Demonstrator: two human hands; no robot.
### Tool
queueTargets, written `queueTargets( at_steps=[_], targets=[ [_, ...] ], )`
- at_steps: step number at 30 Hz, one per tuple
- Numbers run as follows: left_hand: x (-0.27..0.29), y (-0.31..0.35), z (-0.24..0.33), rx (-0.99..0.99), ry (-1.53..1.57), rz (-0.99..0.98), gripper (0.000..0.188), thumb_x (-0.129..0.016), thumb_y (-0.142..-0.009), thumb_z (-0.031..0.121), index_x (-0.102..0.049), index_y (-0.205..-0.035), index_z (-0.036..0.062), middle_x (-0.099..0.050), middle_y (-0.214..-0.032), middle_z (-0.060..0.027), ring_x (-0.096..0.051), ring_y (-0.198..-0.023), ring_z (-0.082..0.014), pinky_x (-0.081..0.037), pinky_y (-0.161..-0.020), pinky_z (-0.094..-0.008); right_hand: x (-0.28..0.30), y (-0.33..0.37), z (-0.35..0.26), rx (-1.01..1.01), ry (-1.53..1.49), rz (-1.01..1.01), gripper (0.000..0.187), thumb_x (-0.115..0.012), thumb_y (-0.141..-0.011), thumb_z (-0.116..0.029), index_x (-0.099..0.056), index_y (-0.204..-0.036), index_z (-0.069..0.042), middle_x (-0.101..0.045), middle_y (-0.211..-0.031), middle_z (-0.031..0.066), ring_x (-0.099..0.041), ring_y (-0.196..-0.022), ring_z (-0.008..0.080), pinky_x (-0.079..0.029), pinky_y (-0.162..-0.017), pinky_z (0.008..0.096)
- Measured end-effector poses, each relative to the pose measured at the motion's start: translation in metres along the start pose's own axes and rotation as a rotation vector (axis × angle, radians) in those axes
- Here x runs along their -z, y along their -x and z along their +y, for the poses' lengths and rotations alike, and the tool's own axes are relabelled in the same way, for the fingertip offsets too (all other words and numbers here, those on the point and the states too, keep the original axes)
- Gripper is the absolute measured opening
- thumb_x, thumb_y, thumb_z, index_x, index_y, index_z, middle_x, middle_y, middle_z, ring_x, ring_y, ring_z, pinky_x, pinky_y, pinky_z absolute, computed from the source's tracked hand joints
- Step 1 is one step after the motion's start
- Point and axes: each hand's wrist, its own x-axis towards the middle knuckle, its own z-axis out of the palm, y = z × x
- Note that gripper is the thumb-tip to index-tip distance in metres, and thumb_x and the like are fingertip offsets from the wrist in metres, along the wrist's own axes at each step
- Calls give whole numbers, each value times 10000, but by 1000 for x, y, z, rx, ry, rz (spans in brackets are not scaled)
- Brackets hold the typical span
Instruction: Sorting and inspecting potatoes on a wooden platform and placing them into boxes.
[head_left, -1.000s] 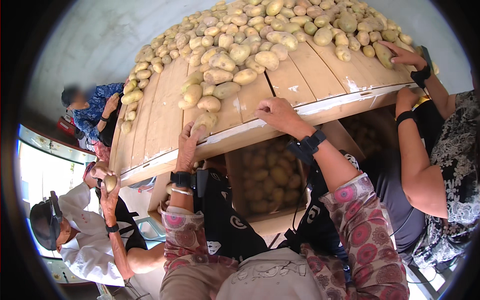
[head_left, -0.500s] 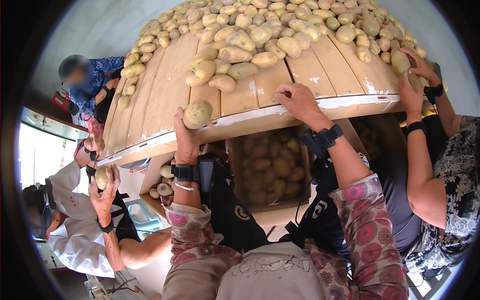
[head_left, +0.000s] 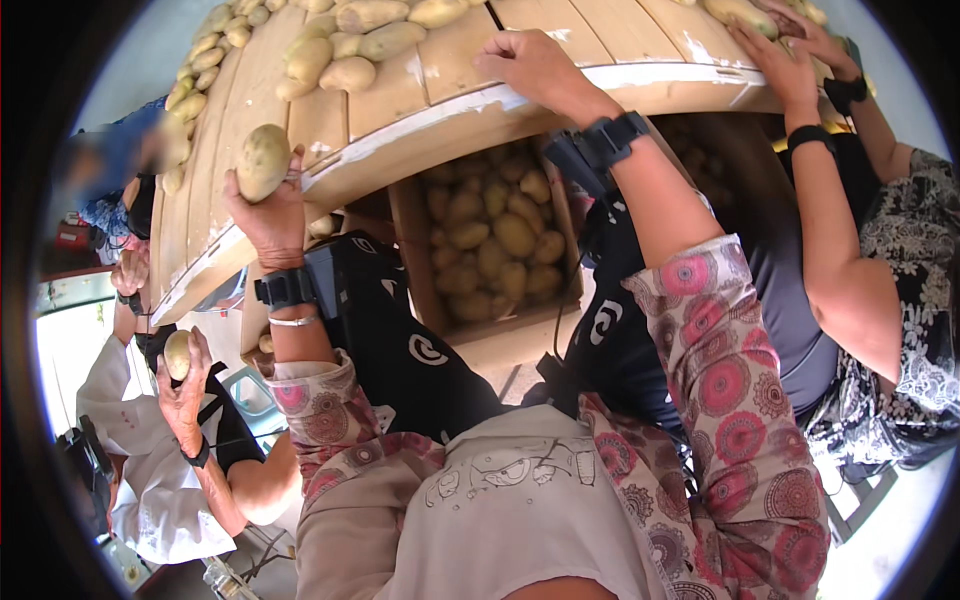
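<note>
Gripping potato (head_left: 263,163) in left hand (head_left: 268,222) with fingers round it, by edge of table (head_left: 385,108). Holding right hand (head_left: 545,72) over table with fingers curled; can't tell if pinching anything.

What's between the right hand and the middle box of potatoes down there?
The table's wooden front edge. The head view shows it running between the right hand above and the potato box below.
</note>
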Motion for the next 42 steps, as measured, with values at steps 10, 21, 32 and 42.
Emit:
queueTargets(
  at_steps=[10,21,32,42],
  targets=[
    [-18,73,-1,451,-606,-314,523,-470,-878,430,-511,-1173,0,-606,-1009,-162,-597,-917,-261,-531,-764,-359,6,3,-4,-18,-101,32,221,-610,-827,-191,-621,-880,23,-632,-738,106,-559,-639,167,-436,-593,311],
    [-33,131,-57,611,-1414,-1112,414,-650,-790,101,-545,-1184,32,-600,-1072,-108,-561,-1034,-194,-444,-892,-307,5,4,-9,-16,-73,37,259,-616,-801,-191,-608,-834,65,-624,-702,175,-587,-643,219,-442,-610,342],
    [-55,41,-20,-212,-663,-194,362,-545,-888,20,-440,-1234,-5,-623,-887,-50,-574,-769,-86,-461,-664,-208,3,1,-7,-60,-137,-41,211,-613,-847,-228,-614,-844,-17,-552,-685,-37,-454,-636,39,-387,-583,224],
    [-36,-13,-35,-95,-413,99,219,-562,-844,33,-530,-1060,14,-434,-596,53,-359,-474,-25,-277,-424,-186,8,6,-13,-185,-230,-85,168,-612,-843,-151,-619,-880,13,-604,-759,-10,-497,-691,52,-428,-633,232]
  ],
)
